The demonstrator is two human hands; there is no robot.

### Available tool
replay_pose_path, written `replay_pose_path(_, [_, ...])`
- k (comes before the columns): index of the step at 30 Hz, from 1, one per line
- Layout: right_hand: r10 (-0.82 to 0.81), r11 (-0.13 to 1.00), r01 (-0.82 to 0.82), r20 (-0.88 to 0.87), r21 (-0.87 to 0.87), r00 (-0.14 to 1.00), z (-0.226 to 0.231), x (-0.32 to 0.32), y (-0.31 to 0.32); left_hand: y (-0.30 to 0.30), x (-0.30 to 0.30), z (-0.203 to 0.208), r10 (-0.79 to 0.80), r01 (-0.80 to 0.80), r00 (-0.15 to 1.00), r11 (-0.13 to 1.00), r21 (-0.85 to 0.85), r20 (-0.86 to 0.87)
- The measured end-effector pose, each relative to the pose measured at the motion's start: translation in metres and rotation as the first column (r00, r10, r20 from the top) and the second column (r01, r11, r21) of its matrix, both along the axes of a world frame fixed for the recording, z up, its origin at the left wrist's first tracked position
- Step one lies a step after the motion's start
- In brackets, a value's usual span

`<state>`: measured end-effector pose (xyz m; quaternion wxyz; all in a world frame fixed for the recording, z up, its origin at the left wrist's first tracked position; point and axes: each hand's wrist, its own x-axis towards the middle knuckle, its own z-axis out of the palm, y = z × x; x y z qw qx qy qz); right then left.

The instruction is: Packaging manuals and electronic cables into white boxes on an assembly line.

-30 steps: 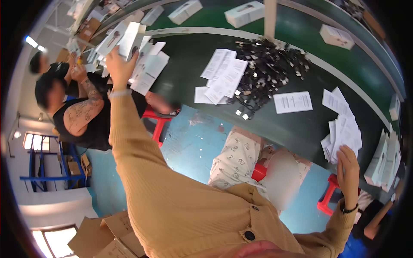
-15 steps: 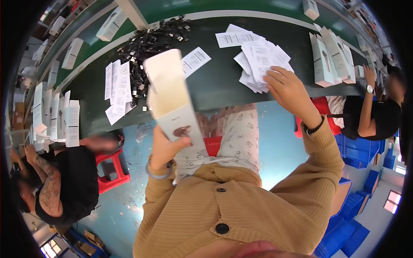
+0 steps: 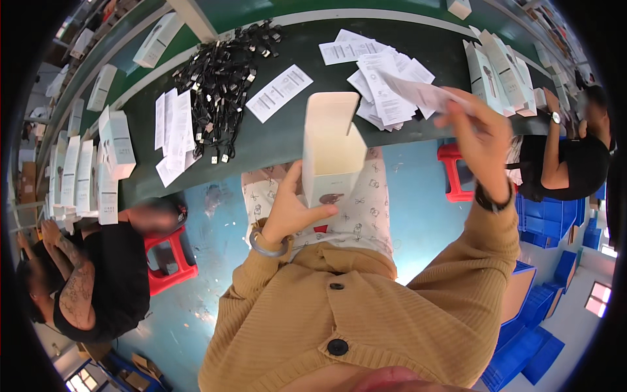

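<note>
My left hand (image 3: 294, 209) grips an upright white box (image 3: 334, 164) near its bottom, in front of my lap. The box's flap stands raised, and its open top shows a pale inside; a dark picture is printed on the front. Pinched in my right hand (image 3: 480, 127) is a printed leaflet (image 3: 421, 93), lifted and slightly blurred, its far end above a loose leaflet pile (image 3: 390, 98) on the table. One single leaflet (image 3: 279, 93) lies left of that pile. Farther left is a heap of black cables (image 3: 219, 81) with light plugs.
More leaflets (image 3: 175, 127) lie left of the cables. White boxes stand at the table's right (image 3: 499, 72) and left (image 3: 85, 173). Co-workers sit on both sides, by red stools (image 3: 166, 261). Blue bins (image 3: 545, 219) are stacked behind on the right.
My right hand has picked a leaflet off the pile and drawn it right. My left hand has brought the box rightward and lower, turning its opening toward me. At left, a box now leans over the others.
</note>
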<state>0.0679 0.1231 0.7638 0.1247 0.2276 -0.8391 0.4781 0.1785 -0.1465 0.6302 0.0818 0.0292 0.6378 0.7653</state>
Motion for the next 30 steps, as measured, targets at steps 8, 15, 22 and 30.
replay_pose_path(8, [0.371,0.882,-0.388,0.115,0.268,0.921,0.032,0.018,-0.029,-0.003,0.001,0.006,-0.13,0.126,0.991,0.976,-0.177,-0.008])
replay_pose_path(15, [0.595,0.742,-0.576,0.059,0.343,0.801,0.007,0.002,-0.094,-0.019,0.021,-0.005,-0.05,0.044,0.998,0.989,-0.139,-0.035])
replay_pose_path(22, [0.316,0.765,-0.165,-0.14,0.623,0.938,-0.079,-0.129,-0.216,-0.059,0.051,-0.044,0.16,-0.158,0.987,0.976,0.151,0.002])
replay_pose_path(30, [0.39,0.563,-0.215,-0.027,0.798,0.92,-0.099,-0.148,-0.253,-0.078,0.066,-0.047,0.302,-0.302,0.953,0.951,0.064,0.007])
